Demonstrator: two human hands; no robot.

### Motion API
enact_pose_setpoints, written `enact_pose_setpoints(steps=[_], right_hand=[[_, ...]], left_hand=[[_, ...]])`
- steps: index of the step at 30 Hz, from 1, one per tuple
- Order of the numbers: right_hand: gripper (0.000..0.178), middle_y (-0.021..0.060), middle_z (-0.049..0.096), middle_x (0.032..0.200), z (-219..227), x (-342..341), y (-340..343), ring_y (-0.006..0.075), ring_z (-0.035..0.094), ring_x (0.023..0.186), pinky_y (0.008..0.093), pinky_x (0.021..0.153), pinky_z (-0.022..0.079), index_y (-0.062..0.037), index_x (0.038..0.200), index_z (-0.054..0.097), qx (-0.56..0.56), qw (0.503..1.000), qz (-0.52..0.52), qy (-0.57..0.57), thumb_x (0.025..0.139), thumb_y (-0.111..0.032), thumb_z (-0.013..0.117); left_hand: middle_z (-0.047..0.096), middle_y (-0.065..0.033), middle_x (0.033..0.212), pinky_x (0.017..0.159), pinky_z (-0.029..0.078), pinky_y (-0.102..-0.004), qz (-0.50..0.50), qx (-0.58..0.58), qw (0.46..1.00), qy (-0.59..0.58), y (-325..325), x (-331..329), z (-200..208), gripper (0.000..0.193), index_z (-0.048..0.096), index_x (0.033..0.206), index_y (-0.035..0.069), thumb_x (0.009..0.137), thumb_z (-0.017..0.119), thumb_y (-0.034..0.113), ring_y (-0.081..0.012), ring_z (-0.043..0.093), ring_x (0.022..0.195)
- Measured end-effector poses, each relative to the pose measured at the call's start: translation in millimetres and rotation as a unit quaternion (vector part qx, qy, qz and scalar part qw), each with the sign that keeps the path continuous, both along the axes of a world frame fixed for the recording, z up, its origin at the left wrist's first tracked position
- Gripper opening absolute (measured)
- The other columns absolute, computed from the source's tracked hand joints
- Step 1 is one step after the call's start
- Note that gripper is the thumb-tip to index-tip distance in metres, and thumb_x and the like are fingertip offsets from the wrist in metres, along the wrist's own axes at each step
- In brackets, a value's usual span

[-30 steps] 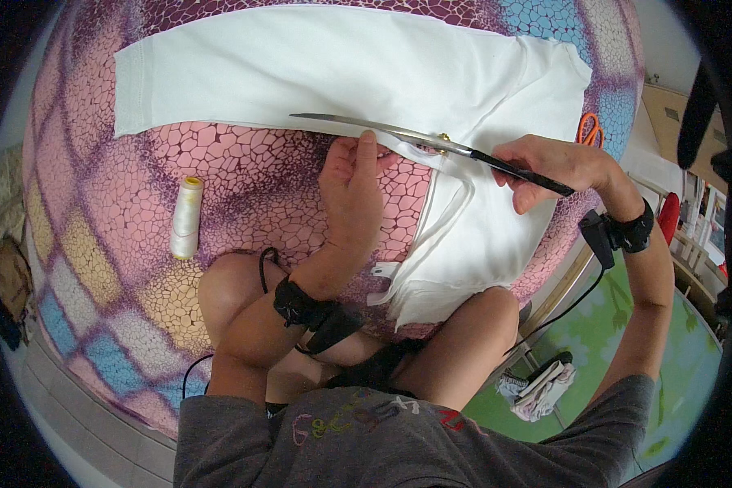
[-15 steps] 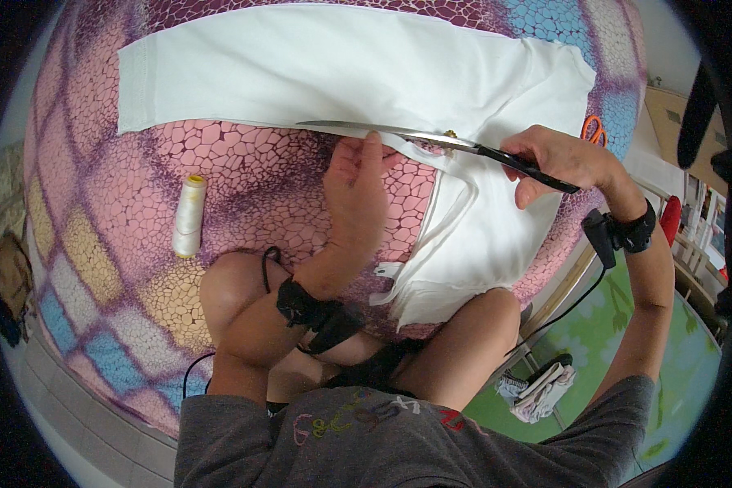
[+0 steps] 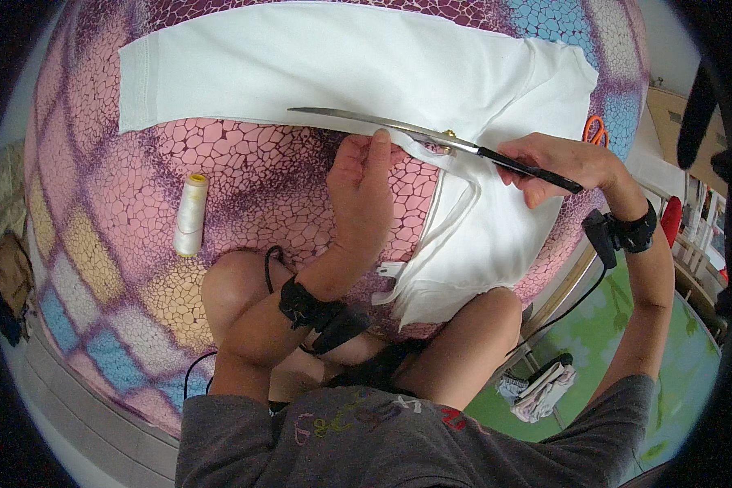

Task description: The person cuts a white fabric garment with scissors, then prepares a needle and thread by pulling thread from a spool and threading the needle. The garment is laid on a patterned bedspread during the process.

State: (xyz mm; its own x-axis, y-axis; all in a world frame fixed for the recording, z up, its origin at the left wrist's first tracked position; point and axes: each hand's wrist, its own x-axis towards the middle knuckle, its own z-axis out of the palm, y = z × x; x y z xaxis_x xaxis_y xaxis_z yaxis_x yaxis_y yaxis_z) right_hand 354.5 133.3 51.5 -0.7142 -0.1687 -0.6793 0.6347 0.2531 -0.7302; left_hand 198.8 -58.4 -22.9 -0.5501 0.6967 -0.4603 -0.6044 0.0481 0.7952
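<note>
A white cloth garment (image 3: pixel 301 61) lies spread along the far side of the bed cover, with a bunched part folding down at the right toward my knee. My left hand (image 3: pixel 366 179) pinches the garment's near edge between thumb and fingers. My right hand (image 3: pixel 557 167) is closed round the black handles of large scissors (image 3: pixel 419 128). One long steel blade lies over the white cloth, its tip pointing left past my left fingertips. The other blade is mostly hidden at the cloth's edge.
A cone of white thread (image 3: pixel 190 215) with yellow ends lies on the patterned cover (image 3: pixel 244 163) at left. Orange loops (image 3: pixel 595 130) show by the garment's right end. Folded cloths (image 3: pixel 545 390) sit lower right beyond the bed edge. Cables run from both wrist straps.
The upper scissor blade has swung away from me and its tip sits slightly farther left over the cloth. My left hand has shifted a little to the right, still pinching the edge.
</note>
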Motion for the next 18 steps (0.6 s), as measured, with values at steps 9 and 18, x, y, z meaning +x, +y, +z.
enact_pose_setpoints(steps=[9,18], right_hand=[[0.069,0.0027,0.043,0.062,6.2,-9.0,-0.8,0.0138,0.041,0.061,0.0323,0.051,0.036,-0.0002,0.074,0.048,0.012,1.000,-0.001,-0.009,0.071,-0.068,0.060],[0.075,-0.0041,0.041,0.061,11.6,-11.0,-0.6,0.0081,0.037,0.057,0.0256,0.048,0.031,-0.0038,0.073,0.048,0.032,0.996,-0.034,-0.075,0.058,-0.076,0.064]], left_hand=[[0.059,-0.0031,0.086,0.076,0.046,-0.0225,0.015,0.007,1.000,0.007,2.3,-2.5,2.6,0.015,0.055,0.092,0.001,0.094,0.051,0.015,-0.0080,0.055,0.080],[0.060,-0.0033,0.085,0.076,0.046,-0.0227,-0.005,-0.013,1.000,0.021,0.5,-3.5,1.3,0.014,0.057,0.092,0.000,0.093,0.051,0.014,-0.0083,0.055,0.079]])
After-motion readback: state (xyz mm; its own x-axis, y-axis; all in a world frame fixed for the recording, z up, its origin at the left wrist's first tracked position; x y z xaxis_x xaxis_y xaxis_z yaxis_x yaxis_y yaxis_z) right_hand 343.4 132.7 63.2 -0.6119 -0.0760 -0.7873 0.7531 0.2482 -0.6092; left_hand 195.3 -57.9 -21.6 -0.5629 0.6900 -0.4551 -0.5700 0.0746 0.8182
